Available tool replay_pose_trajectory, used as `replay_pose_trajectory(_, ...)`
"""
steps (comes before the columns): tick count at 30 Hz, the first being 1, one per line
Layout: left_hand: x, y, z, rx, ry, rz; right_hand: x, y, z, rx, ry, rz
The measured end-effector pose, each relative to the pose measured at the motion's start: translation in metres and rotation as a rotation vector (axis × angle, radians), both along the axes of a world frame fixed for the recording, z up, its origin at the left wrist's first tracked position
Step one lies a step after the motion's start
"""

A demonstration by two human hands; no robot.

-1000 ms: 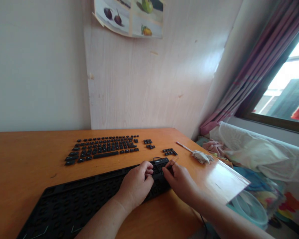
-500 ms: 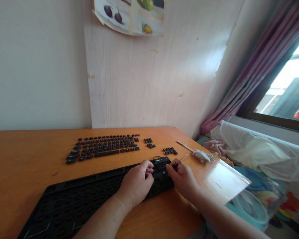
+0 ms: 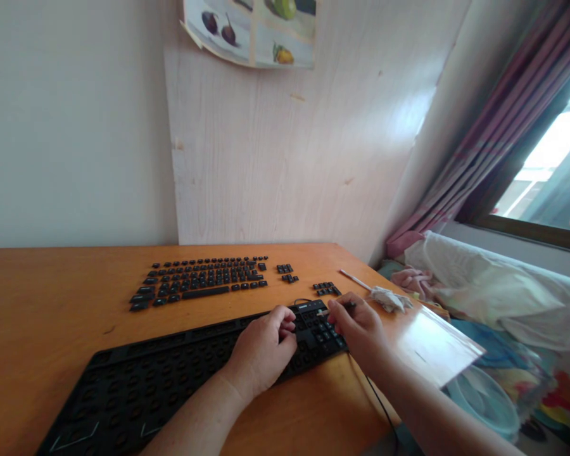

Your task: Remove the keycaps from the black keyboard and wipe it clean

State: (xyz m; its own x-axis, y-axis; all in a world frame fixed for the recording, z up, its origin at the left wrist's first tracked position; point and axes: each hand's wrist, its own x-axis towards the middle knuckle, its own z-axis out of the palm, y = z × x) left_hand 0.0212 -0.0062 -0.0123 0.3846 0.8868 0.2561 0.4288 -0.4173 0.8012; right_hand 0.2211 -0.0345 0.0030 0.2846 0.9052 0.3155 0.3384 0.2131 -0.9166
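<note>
Your left hand, loosely curled, is resting on the black plastic keyboard, covering some sockets; your right hand is pinching a slim tool above its number pad. Loose keycaps are lying beyond on glossy orange wood.

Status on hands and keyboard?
Left hand resting on keyboard. Right hand pinching slim tool over number pad. Path to pad unobstructed.
</note>
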Motion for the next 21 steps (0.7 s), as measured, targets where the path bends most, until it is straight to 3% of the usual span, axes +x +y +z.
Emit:
replay_pose_trajectory(10,0.001,0.0,-0.003,-0.035,-0.115,0.006,-0.031,-0.006,-0.006,0.017,0.042,0.173)
replay_pose_trajectory(21,0.0,-0.001,0.002,-0.038,-0.149,0.025,-0.041,-0.011,-0.007,-0.043,0.033,0.212)
